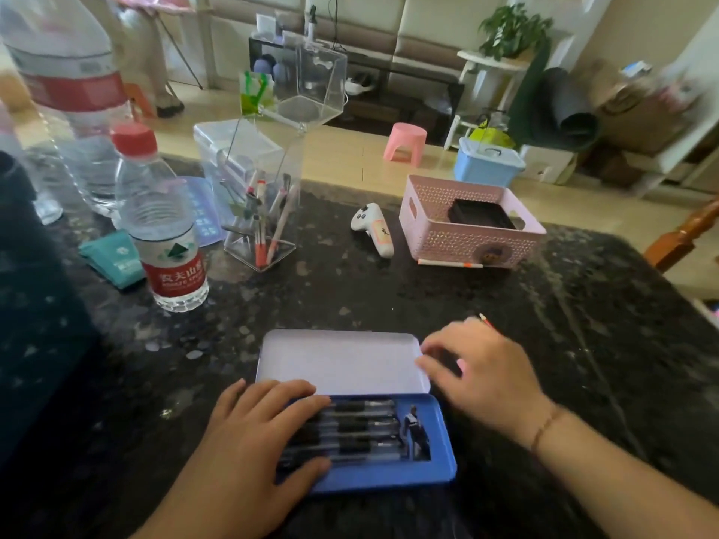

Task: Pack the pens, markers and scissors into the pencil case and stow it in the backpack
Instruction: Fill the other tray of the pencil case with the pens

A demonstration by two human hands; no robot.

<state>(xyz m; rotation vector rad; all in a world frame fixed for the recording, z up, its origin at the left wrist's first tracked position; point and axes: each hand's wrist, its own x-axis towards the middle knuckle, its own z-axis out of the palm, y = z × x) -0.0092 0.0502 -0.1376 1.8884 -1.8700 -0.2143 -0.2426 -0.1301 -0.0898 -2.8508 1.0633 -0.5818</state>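
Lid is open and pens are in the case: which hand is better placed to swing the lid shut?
Right, probably. The right hand already has its fingers at the open lid's right edge. The left hand lies flat over the pens, steadying the pencil case.

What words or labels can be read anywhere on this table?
"农夫山泉": red label of the small clear plastic water bottle with the red cap.
Small Latin line beneath it: too blurred.
Big clear bottle's red band: blurred.
Teal packet, purple sheet, white controller's sticker: unreadable.
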